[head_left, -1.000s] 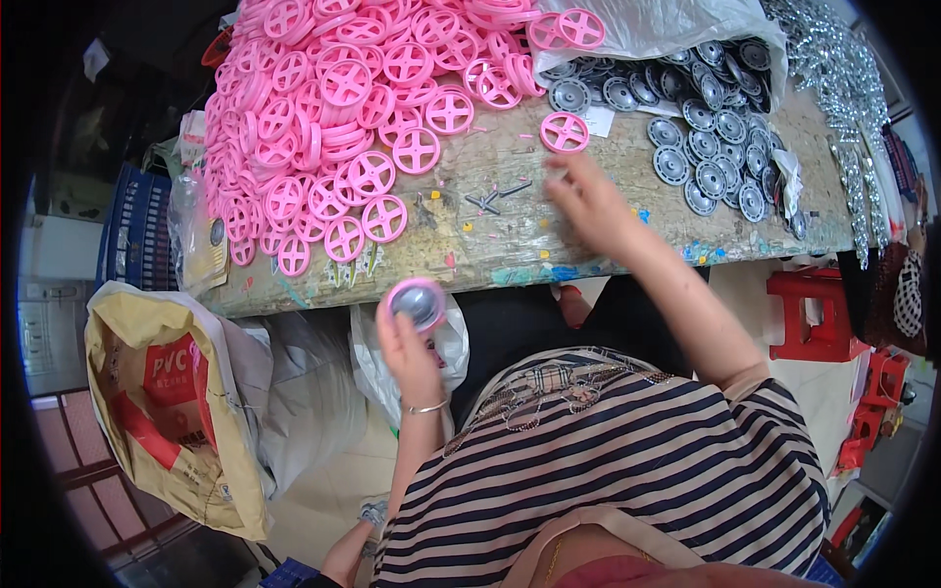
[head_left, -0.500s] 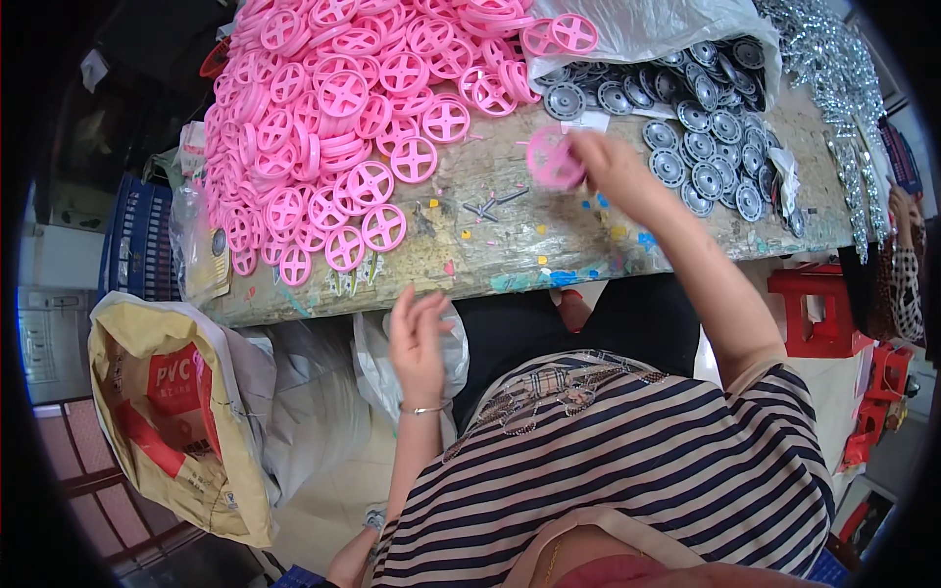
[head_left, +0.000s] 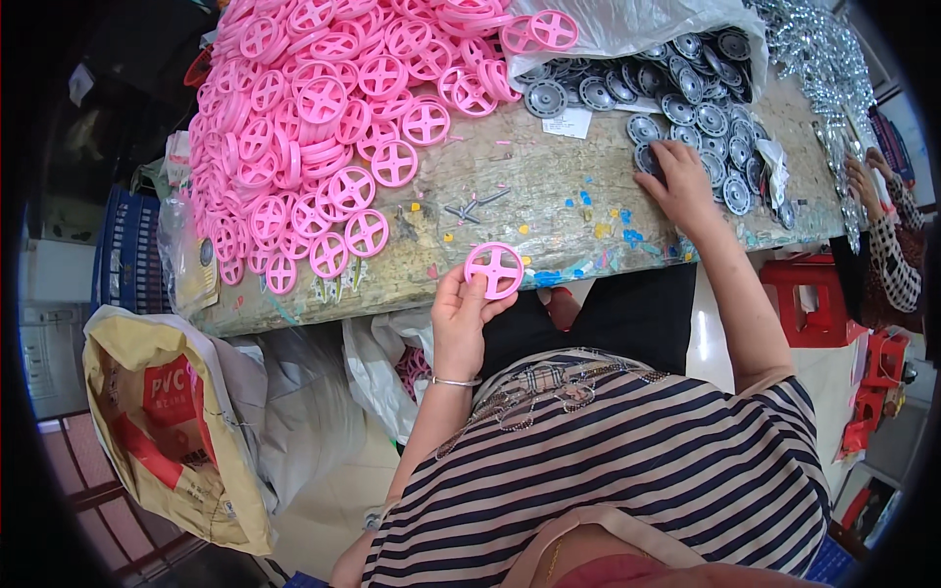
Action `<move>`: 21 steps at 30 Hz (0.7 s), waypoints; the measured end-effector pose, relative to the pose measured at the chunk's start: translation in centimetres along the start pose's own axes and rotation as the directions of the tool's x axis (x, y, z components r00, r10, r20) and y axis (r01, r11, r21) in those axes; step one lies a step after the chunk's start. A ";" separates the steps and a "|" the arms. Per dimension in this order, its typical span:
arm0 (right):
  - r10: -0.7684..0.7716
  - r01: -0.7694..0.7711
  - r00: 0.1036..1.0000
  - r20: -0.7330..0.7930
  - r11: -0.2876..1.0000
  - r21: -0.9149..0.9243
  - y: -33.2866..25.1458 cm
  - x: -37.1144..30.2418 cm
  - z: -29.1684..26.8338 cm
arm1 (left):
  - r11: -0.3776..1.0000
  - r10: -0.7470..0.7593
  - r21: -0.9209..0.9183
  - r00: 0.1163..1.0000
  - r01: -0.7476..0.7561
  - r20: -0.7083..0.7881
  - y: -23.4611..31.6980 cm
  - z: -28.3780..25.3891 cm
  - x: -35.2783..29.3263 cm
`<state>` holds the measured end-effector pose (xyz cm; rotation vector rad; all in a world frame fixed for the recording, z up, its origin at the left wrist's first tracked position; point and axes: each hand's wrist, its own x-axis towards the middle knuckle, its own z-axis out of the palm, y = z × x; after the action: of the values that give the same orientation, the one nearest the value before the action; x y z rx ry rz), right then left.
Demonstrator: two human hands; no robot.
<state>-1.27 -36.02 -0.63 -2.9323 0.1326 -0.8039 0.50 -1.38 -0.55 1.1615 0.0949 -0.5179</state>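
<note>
left hand (head_left: 461, 318): fingertips pinch a flat pink plastic four-spoked wheel (head_left: 494, 269) at the worn wooden bench (head_left: 549, 196) edge, face toward camera (round, no long axis) | right hand (head_left: 681, 186): fingers spread, resting on dark grey ribbed discs (head_left: 701, 118)

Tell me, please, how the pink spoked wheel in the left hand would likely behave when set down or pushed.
The pink wheel looks like thin moulded plastic, so probably light and stiff. The left hand pinches it easily at the rim. Round, it may roll on edge; flat, it should slide.
</note>
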 end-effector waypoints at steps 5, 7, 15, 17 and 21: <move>0.215 -0.236 0.950 0.228 0.969 0.070 -1.1 2.3 0.0 | 0.999 0.009 -0.032 1.000 -0.009 0.022 0.1 0.0 0.2; 0.221 -0.385 0.921 0.320 0.634 0.671 -5.9 3.2 -1.4 | 0.999 0.025 -0.041 0.999 -0.023 0.041 0.5 0.1 0.2; -0.069 -0.237 0.940 0.334 0.574 0.784 -18.0 0.3 -1.9 | 0.992 0.119 -0.053 0.990 -0.115 0.074 0.5 0.9 -0.3; 0.113 -0.342 0.937 0.331 0.497 0.798 -18.6 0.3 -1.5 | 0.994 0.096 -0.068 0.992 -0.091 0.087 0.8 0.7 -0.6; -0.105 -0.425 0.873 0.476 0.315 0.849 -17.6 -0.1 -0.6 | 0.994 0.089 -0.069 0.992 -0.082 0.095 1.0 0.7 -0.9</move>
<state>-0.63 -18.64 1.94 -1.7774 -0.0698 -0.0098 0.01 -1.45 0.89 1.0705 -0.0226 -0.4915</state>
